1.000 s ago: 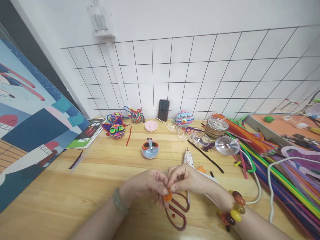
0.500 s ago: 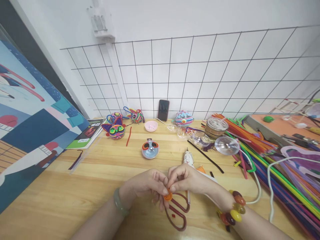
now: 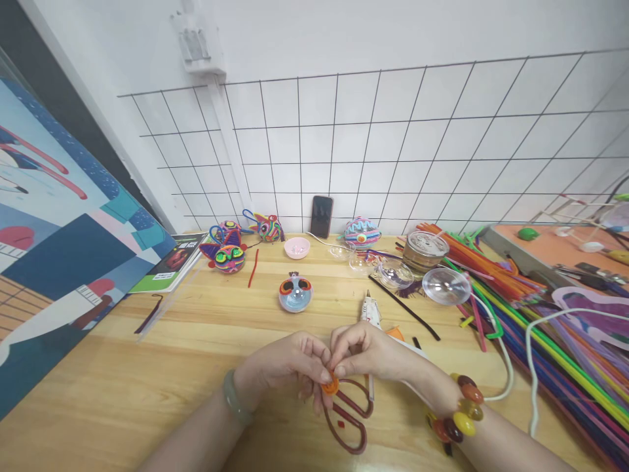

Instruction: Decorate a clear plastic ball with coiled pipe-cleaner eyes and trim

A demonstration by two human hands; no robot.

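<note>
On my head-camera feed, working from the left, I see a clear half-ball [image 3: 296,298] with orange-and-black eyes standing on the table [image 3: 122,400], well beyond the hands. Nearer me, the left hand [image 3: 296,362] pinches an orange coil [image 3: 329,385] between thumb and fingers, with little gap. I find no clear change from a second ago: the coil stays in the same spot, so I judge the work to be paused at fine fingering. The right hand [image 3: 366,352] meets it from the other side, thumb and forefinger pressed together at the coil's upper edge; I can't tell whether they nip a loose end. The scissors [image 3: 351,406] lie just beside, handles toward me.
</note>
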